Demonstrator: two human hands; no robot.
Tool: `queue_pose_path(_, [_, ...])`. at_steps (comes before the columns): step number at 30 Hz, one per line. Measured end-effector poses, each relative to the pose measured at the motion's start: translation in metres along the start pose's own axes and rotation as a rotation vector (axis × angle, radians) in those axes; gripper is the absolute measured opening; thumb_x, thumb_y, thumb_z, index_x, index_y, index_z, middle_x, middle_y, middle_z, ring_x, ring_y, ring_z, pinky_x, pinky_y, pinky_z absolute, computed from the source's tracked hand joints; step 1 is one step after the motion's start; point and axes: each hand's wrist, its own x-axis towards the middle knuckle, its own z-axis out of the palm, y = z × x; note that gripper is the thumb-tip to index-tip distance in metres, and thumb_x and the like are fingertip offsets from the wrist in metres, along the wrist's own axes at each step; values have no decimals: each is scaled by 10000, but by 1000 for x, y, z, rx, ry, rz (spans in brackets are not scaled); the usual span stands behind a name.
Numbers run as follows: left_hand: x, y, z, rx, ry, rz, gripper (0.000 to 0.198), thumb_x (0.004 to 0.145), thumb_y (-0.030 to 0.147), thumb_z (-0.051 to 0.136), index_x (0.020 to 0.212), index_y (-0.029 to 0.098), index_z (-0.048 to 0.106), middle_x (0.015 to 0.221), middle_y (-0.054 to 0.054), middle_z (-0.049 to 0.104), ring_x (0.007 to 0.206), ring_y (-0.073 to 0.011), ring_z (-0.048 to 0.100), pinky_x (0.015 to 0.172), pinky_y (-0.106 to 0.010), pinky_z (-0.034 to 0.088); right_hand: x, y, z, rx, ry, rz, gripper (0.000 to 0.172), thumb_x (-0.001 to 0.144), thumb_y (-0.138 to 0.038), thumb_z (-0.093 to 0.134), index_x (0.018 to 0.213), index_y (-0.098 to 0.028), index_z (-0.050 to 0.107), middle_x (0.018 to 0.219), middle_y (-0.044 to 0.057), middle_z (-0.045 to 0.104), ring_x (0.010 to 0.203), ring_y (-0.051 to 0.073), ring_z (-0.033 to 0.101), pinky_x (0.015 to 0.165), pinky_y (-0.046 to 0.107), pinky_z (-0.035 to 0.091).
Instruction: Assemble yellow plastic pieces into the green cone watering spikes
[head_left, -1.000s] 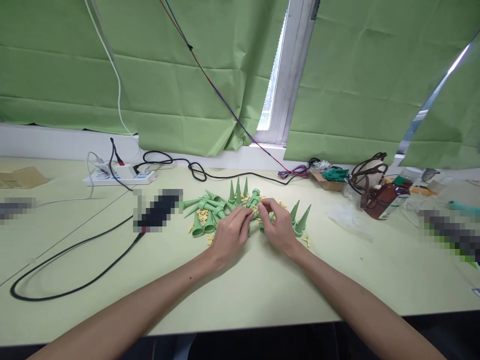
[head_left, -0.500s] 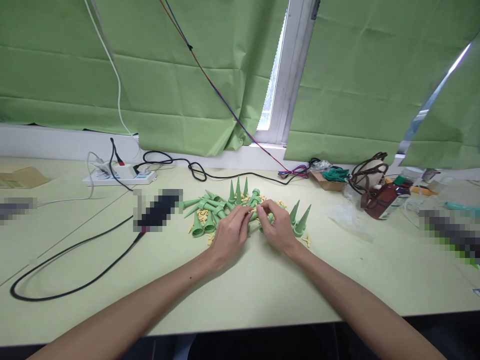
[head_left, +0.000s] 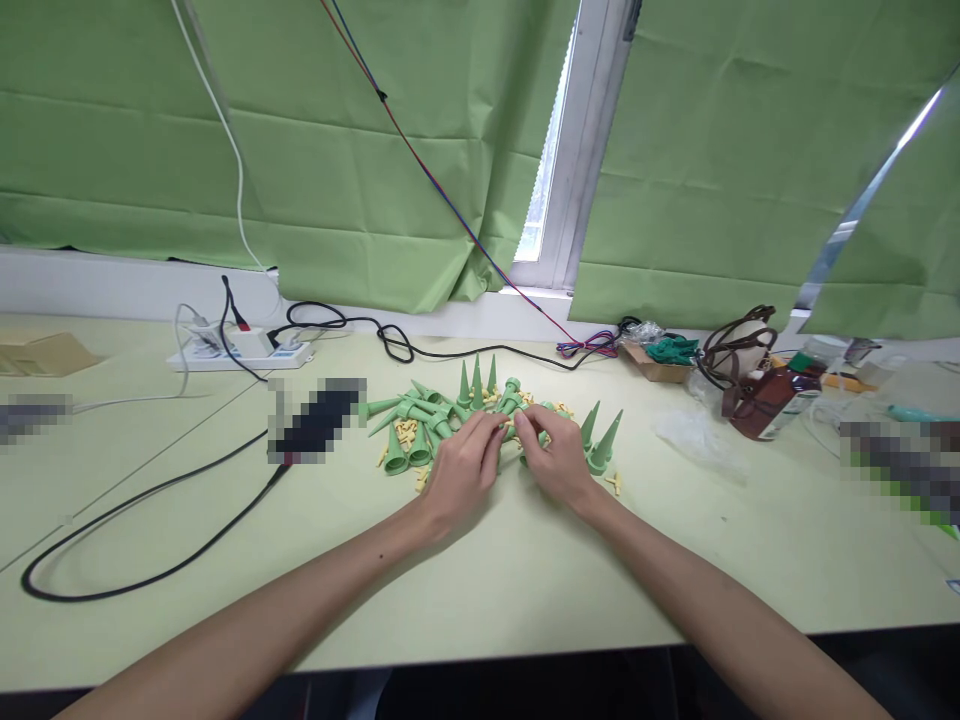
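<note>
My left hand (head_left: 463, 462) and my right hand (head_left: 555, 450) meet at the fingertips over a pile of green plastic cone-shaped spikes (head_left: 420, 410). Both are closed in a pinch. A bit of a small yellow plastic piece (head_left: 508, 420) shows between the fingertips, mostly covered by them. Just left of my left hand, hollow spikes lie with their open ends toward me. Two spikes (head_left: 602, 448) stand upright beside my right hand, and several more (head_left: 478, 380) point up behind. Loose yellow T-shaped pieces (head_left: 616, 482) lie among and around the spikes.
Left of the pile lies a dark pixelated device (head_left: 319, 420) with a looped black cable (head_left: 150, 490). A power strip (head_left: 240, 350) sits at the back. To the right are a crumpled clear bag (head_left: 694, 440), a brown bottle (head_left: 776, 400) and a small cardboard box (head_left: 656, 365).
The fingertips have shifted very slightly around the yellow piece. Both arms and the pile look the same as before.
</note>
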Motion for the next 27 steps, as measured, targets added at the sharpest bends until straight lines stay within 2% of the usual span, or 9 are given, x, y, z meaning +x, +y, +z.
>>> queue_pose_path(9, [2, 4, -3, -1, 17, -11, 172, 1013, 226, 403, 990, 203, 572, 909, -27, 627, 767, -140, 590, 677, -260, 451, -2, -4, 0, 18, 17, -10, 290, 981, -298, 447, 710, -212, 507, 630, -3, 541, 574, 143, 483, 582, 273, 388])
queue_pose_path(22, [4, 2, -4, 69, 95, -32, 153, 1004, 222, 435, 910, 189, 551, 821, -10, 609, 695, -125, 543, 605, -250, 379, -1, 1, 1, 17, 77, -6, 272, 964, -261, 464, 700, -202, 487, 605, -21, 493, 555, 123, 453, 569, 257, 371])
queue_pose_path(27, [5, 5, -5, 87, 128, -52, 76, 974, 229, 487, 930, 192, 537, 846, -9, 603, 653, -117, 543, 579, -250, 375, -1, 0, 1, 25, 73, -9, 270, 963, -257, 471, 699, -199, 482, 606, -24, 487, 554, 117, 448, 567, 250, 361])
